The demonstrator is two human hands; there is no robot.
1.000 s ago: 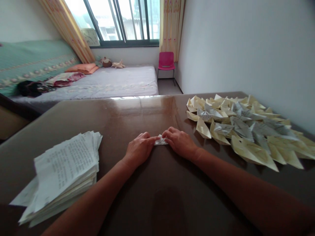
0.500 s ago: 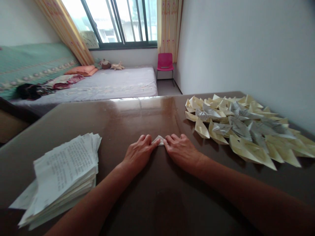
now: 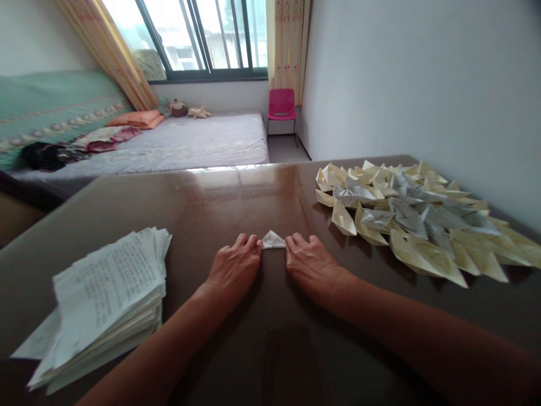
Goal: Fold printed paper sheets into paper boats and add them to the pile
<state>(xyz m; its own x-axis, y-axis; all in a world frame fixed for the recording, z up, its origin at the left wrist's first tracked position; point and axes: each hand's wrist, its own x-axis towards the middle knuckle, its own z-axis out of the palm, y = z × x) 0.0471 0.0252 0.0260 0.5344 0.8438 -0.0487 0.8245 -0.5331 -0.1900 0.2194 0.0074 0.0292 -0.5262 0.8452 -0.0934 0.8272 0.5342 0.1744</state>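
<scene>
A small folded piece of printed paper (image 3: 273, 241) lies on the dark brown table (image 3: 236, 197), showing as a little triangle between my hands. My left hand (image 3: 235, 267) rests palm down on its left end, fingers curled and pressed on the paper. On its right end lies my right hand (image 3: 310, 265), pressing the same way. Most of the fold is hidden under my fingers.
A thick stack of printed sheets (image 3: 101, 299) sits at the table's near left. A heap of several folded paper boats (image 3: 406, 217) covers the right side by the white wall. Beyond the table are a bed (image 3: 177, 141), a pink chair (image 3: 282, 104) and a window.
My hands have drawn slightly apart along the folded paper, so more of its triangular tip shows between them. The view has shifted a little.
</scene>
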